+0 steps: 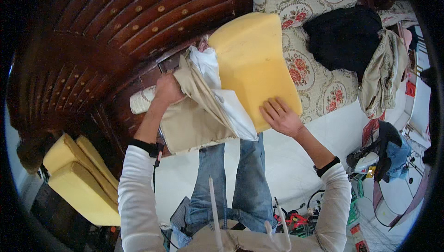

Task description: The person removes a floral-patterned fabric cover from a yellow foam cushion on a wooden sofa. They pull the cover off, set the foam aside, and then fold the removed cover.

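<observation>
A yellow foam cushion [251, 57] lies on the wooden sofa before me, its left end inside a beige fabric cover [196, 125]. White lining cloth [234, 108] is folded back around the cover's mouth. My left hand [169, 88] grips the gathered beige fabric, its fingertips partly hidden in the folds. With fingers spread, my right hand [280, 116] presses flat on the foam near its front right corner. A rolled, pale patterned cloth edge [142, 100] shows just left of my left hand.
Floral-covered cushions [321, 92] lie to the right, with a black cloth [343, 40] and a crumpled beige cover [381, 75] on them. The carved wooden backrest [149, 9] rises behind. More yellow foam pieces [81, 182] stand at left. An electric scooter [367, 163] is at right.
</observation>
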Tool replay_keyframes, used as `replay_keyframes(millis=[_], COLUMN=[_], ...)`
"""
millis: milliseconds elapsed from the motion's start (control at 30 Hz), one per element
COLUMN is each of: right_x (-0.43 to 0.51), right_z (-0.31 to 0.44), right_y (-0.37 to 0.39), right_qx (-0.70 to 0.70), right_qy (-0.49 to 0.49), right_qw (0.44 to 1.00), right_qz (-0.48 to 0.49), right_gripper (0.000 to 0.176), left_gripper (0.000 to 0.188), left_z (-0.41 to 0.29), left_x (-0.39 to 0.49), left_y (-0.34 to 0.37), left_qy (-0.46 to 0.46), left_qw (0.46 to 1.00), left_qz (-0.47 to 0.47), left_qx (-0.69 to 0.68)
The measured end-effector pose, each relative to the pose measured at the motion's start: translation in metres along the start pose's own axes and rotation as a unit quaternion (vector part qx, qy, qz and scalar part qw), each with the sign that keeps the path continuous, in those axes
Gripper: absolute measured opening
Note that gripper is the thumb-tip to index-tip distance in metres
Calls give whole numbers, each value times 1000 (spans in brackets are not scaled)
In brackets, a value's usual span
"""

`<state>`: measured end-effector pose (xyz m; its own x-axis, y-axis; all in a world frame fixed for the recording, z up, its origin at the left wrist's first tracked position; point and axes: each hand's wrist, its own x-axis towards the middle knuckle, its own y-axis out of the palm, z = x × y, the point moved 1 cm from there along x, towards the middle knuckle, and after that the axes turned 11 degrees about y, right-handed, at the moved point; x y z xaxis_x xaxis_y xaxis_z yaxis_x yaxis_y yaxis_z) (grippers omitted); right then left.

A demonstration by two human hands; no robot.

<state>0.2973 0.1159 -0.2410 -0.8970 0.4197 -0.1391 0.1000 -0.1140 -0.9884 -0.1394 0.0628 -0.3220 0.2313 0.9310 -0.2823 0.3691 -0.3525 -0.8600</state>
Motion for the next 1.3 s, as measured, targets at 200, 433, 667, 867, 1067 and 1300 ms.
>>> replay_keyframes(millis=[200,433,667,867,1067,1300], right_x=[-28,-32,-48,-3,102,164], right_z=[32,-44,-36,-69,-138,-150], right_y=[-49,-112,-109,-79,-75,-69], right_qx=[24,72,27,24,32,100], right_qy=[-30,0,95,87,76,64], right_qw=[999,997,988,989,991,986], right_qz=[-2,19,-120,-114,-106,-119], right_gripper=[38,44,45,48,60,55], left_gripper=[64,65,73,56,43,15], left_z=[-34,-57,-10,-2,-35,-190], left_x=[-8,67,84,94,91,-19], left_y=[-31,-51,-23,-17,-42,-92], left_qy=[66,-35,-64,-154,-100,-256], left_qw=[995,988,996,986,921,804], left_qz=[70,108,47,64,-244,-405], left_qx=[-1,-107,-29,0,-288,-352])
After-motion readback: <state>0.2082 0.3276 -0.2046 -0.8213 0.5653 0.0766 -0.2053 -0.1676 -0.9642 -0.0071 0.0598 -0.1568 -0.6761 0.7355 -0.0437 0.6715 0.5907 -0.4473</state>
